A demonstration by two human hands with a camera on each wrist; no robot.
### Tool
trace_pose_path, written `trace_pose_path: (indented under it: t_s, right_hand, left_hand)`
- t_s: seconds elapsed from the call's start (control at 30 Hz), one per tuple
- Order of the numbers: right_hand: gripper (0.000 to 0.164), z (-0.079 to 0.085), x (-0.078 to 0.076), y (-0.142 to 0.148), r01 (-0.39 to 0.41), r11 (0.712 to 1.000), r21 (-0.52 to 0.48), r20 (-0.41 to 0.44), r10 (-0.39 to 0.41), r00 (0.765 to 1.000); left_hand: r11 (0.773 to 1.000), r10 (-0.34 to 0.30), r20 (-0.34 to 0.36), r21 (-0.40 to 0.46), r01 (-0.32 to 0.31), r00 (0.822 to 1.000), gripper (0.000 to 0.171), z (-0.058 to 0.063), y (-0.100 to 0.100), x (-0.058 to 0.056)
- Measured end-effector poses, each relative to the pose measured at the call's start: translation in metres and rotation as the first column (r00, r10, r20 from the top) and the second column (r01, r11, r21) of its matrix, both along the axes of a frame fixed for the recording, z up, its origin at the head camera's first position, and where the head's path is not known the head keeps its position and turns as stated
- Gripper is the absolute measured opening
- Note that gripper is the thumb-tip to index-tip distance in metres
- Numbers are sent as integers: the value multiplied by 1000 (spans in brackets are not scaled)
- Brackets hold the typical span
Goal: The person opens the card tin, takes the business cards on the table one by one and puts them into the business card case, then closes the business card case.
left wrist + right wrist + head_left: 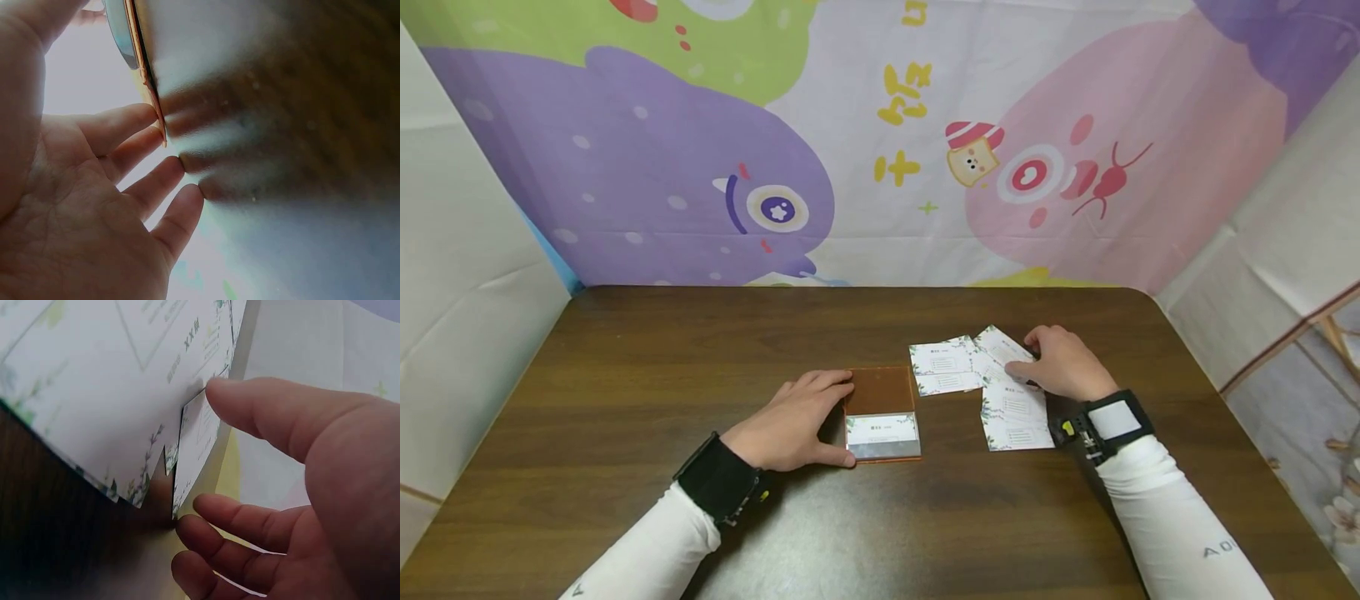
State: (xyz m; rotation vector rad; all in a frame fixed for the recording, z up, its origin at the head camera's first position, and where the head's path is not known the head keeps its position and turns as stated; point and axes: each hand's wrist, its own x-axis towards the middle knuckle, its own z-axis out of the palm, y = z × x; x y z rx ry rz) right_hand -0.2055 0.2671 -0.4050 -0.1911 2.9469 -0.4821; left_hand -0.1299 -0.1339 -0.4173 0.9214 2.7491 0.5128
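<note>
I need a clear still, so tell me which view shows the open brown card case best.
The head view: the brown card case lies open there, both halves visible, a white card inside. The left wrist view catches only part of it, edge-on; the right wrist view doesn't show it.

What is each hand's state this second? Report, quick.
Left hand: open, touching the brown card case.
Right hand: open, thumb and fingers apart at the white cards.
</note>
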Motion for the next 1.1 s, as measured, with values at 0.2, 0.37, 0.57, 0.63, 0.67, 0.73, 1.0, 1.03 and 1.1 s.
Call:
trace_pose_path:
  t_s: [0.2, 0.37, 0.57, 0.63, 0.67, 0.73, 1.0, 1.03, 1.1]
  right_hand:
    - [61, 0, 2, 1, 20, 1000, 22, 5, -20, 1000]
    - [55, -2, 1, 2, 28, 999, 20, 8, -28, 1000]
    - [54, -3, 1, 3, 39, 999, 6, 14, -39, 999]
    - [55, -3, 1, 3, 46, 999, -5, 17, -45, 999]
    - [55, -4, 0, 3, 50, 999, -10, 19, -50, 999]
    - [56, -4, 0, 3, 59, 998, -23, 25, -59, 998]
    - [51, -4, 1, 2, 101, 992, -69, 31, -99, 995]
    - [50, -5, 1, 2, 103, 992, -72, 25, -102, 995]
    - [46, -4, 1, 2, 104, 991, -80, 7, -104, 995]
  left_hand:
    - [1000, 3, 2, -4, -3, 1000, 100, 0, 0, 0]
    - [1000, 4, -2, 0, -4, 1000, 100, 0, 0, 0]
    - [1000, 5, -8, 3, -5, 1000, 100, 0, 0, 0]
    - [1000, 6, -8, 2, -6, 1000, 99, 1, 0, 0]
    - [1000, 5, -9, 3, -5, 1000, 99, 1, 0, 0]
    - [1000, 4, -12, 5, -4, 1000, 99, 0, 0, 0]
    - [1000, 3, -4, 5, -3, 1000, 99, 1, 0, 0]
    - [1000, 4, -4, 7, -4, 1000, 99, 1, 0, 0]
    - [1000, 3, -5, 5, -3, 1000, 99, 1, 0, 0]
